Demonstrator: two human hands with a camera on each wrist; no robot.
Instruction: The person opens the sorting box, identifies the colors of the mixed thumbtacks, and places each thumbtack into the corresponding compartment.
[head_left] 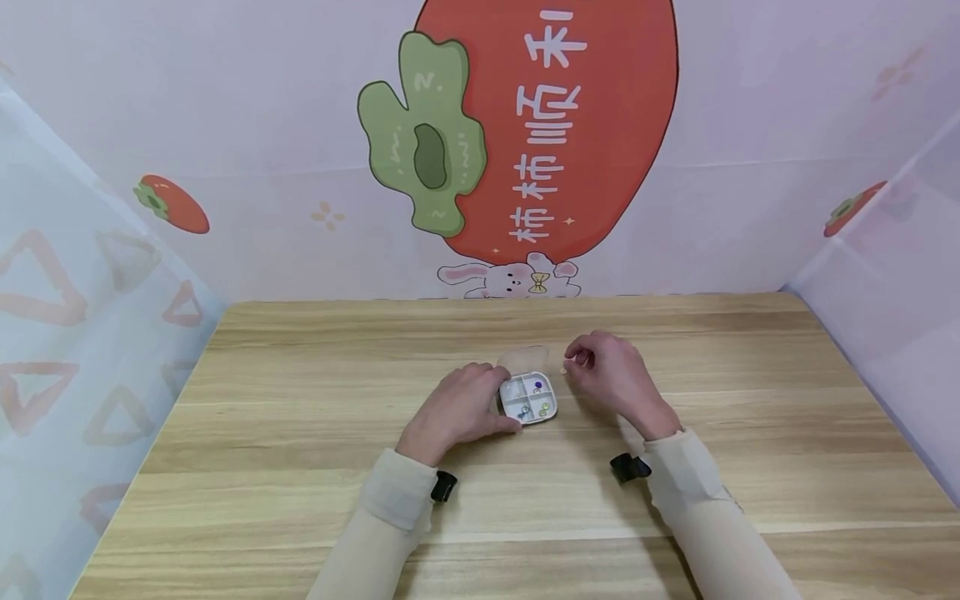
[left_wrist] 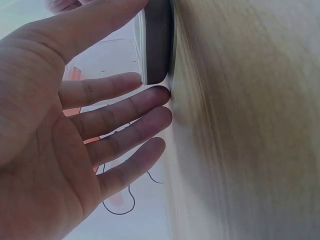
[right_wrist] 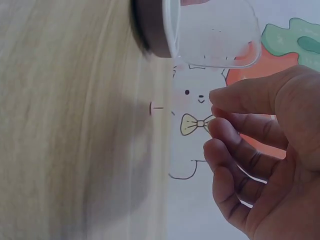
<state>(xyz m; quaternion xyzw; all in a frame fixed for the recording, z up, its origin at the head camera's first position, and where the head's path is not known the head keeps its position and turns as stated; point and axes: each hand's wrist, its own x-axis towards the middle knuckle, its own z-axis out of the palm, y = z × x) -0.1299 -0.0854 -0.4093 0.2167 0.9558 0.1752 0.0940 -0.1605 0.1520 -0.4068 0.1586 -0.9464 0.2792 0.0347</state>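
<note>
A small white four-compartment box (head_left: 554,400) lies on the table with its clear lid (head_left: 525,360) raised on the far side. Small coloured pieces, including a purple one (head_left: 538,385) and a yellow-green one (head_left: 545,407), sit in its compartments. My left hand (head_left: 467,404) holds the box from the left, thumb at the near edge and index finger at the far edge, other fingers extended. To the right, my right hand (head_left: 611,373) has loosely bent fingers, nothing visible between them. Close to its fingertips, a tiny stud earring (right_wrist: 152,108) rests on the table, its pin upward.
The wooden table (head_left: 300,375) reaches back to a printed cloth wall (head_left: 285,242) with a large persimmon and a rabbit. More cloth walls (head_left: 90,350) flank it left and right. A black wrist strap (head_left: 443,486) is on each forearm.
</note>
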